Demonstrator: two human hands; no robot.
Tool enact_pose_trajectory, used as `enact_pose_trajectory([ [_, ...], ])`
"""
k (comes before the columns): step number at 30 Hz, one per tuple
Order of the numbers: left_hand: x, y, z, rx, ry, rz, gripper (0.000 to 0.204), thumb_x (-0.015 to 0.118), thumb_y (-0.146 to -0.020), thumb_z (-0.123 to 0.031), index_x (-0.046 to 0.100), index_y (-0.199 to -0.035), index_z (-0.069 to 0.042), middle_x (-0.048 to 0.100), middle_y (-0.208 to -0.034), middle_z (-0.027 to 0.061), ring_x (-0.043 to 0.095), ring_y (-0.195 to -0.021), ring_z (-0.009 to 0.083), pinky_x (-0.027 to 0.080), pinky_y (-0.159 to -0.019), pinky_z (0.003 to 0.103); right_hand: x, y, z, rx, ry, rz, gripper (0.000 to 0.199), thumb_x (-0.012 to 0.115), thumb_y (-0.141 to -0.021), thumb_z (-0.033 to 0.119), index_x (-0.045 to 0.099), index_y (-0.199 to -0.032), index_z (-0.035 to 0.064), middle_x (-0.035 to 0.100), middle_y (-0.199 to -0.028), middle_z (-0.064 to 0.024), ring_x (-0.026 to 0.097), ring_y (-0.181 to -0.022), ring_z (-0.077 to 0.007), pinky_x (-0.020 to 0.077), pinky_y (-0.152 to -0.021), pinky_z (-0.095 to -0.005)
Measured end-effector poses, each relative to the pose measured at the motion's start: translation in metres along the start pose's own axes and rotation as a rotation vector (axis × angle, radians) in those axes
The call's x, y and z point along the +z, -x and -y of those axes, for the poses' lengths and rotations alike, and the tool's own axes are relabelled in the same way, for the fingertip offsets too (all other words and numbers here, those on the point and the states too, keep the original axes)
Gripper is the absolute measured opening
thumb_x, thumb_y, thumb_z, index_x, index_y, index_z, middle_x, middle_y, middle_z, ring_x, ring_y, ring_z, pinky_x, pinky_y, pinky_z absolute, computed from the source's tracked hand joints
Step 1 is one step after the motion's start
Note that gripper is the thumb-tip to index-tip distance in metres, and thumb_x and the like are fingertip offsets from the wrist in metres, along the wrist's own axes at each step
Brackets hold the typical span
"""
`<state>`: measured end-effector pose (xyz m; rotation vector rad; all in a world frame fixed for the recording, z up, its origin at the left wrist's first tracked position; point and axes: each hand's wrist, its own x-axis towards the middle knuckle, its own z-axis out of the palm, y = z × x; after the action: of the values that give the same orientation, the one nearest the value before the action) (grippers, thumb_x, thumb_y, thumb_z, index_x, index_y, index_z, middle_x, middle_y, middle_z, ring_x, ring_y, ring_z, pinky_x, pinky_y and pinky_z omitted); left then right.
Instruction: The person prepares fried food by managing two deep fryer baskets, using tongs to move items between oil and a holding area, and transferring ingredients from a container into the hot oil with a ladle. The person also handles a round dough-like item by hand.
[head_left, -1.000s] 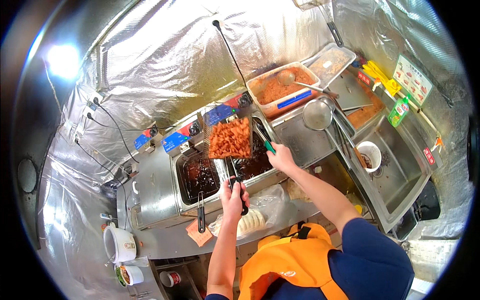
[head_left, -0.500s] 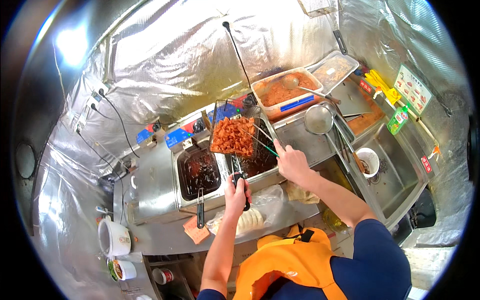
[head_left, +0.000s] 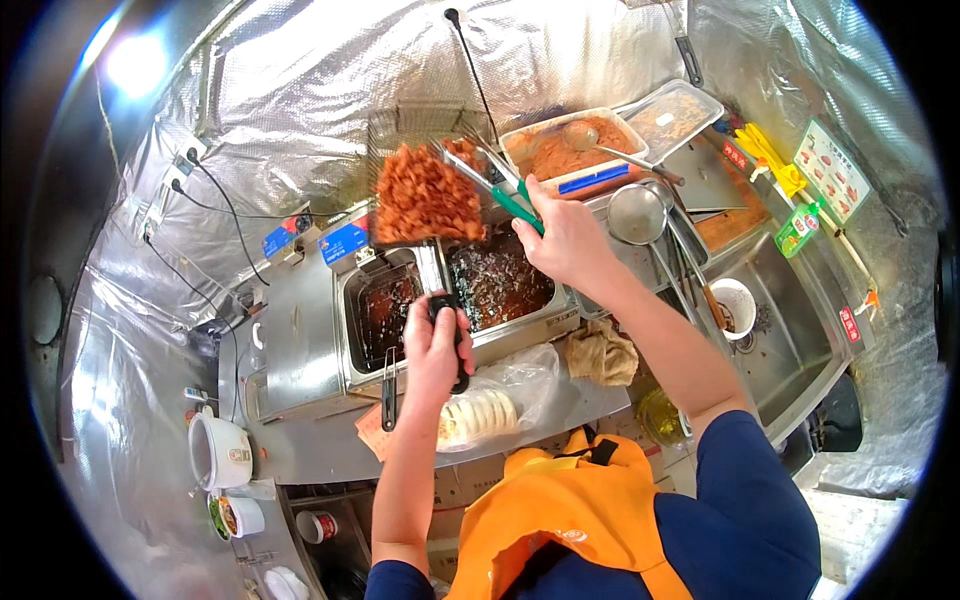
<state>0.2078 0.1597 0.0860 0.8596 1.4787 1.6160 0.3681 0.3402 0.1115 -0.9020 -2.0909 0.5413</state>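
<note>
From where I'm standing, the left hand (head_left: pixel 434 345) is gripping the black handle (head_left: pixel 460 382) of a wire basket (head_left: pixel 408 122), which is hanging above the fryer (head_left: pixel 545 322), reddish-brown pieces (head_left: pixel 428 198) heaping in its near part. The right hand (head_left: pixel 572 242) is holding green-handled tongs (head_left: pixel 513 208), their tips hovering at the heap's far right side; whether they're touching, I can't tell. Farther right, a tub (head_left: pixel 592 182) is holding orange mixture (head_left: pixel 558 152).

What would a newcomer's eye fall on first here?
Probably the heap of reddish-brown food in the wire basket, above centre, held by the left hand. Next, the green-handled tongs in the right hand, at the heap's right. Below, the orange apron stands out.
</note>
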Motion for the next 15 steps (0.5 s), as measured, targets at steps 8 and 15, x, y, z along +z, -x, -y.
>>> enact_pose_trajectory([
  [8,-0.003,-0.011,-0.006,0.023,0.063,0.022,0.022,0.048,-0.108,-0.009,0.045,-0.129,-0.005,0.059,-0.091,0.0071,0.051,-0.054,0.0091,0.044,-0.040,0.026,0.017,-0.029,0.010,-0.059,0.033,-0.056,0.059,0.069,-0.090,0.022,0.052,-0.136,-0.0116,0.068,-0.077,-0.0280,0.070,-0.076,-0.0445,0.0551,-0.070,-0.0534],
  [15,-0.007,-0.002,0.036,0.074,0.029,0.054,0.019,0.047,-0.108,-0.008,0.041,-0.125,-0.003,0.057,-0.090,0.0073,0.052,-0.056,0.0105,0.046,-0.039,0.028,0.049,-0.003,-0.023,-0.082,-0.059,-0.083,0.059,0.068,-0.091,0.019,0.051,-0.139,-0.0109,0.068,-0.082,-0.0305,0.069,-0.079,-0.0464,0.0547,-0.070,-0.0530],
])
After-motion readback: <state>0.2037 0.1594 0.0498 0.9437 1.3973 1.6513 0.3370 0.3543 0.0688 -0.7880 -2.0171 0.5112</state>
